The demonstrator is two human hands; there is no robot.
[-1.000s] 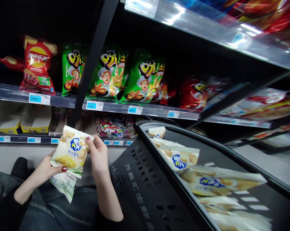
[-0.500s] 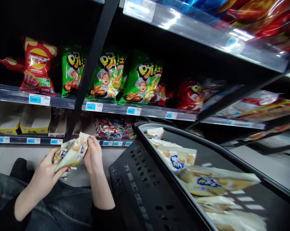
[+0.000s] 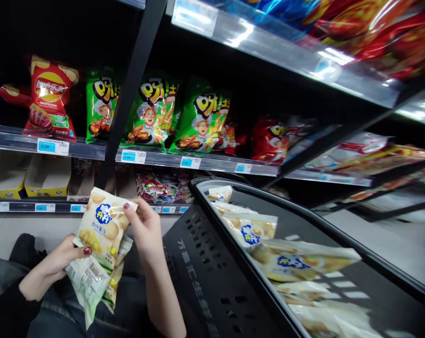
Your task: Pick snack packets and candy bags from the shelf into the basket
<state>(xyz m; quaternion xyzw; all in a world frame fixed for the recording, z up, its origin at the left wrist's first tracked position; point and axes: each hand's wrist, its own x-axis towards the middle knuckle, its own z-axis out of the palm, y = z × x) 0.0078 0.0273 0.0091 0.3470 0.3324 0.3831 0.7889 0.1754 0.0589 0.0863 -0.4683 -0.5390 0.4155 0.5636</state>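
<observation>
My left hand (image 3: 52, 263) grips several cream-coloured snack bags over my lap, its thumb pressed on the front one. That front snack bag (image 3: 101, 223) faces me, printed with potatoes and a blue emblem. Behind and below it hang more bags, one snack bag (image 3: 89, 284) with its back label showing. My right hand (image 3: 145, 230) is closed on the front bag's upper right corner between thumb and fingers. To the right stands a black shopping basket (image 3: 198, 267). Inside it lie similar bags, among them one snack bag (image 3: 293, 260) set across the basket.
Ahead, a shelf (image 3: 156, 157) carries a red chip bag (image 3: 50, 101) and green snack bags (image 3: 201, 122). Yellow-edged cartons (image 3: 46, 176) stand on the bottom shelf. A black post (image 3: 131, 84) slants between the bays. Higher up, a shelf edge (image 3: 268, 49) juts out at right.
The bags have turned from edge-on to face me and fanned apart, with the front one raised. My right hand has shifted slightly right and down, still pinching a corner. The view has shifted slightly.
</observation>
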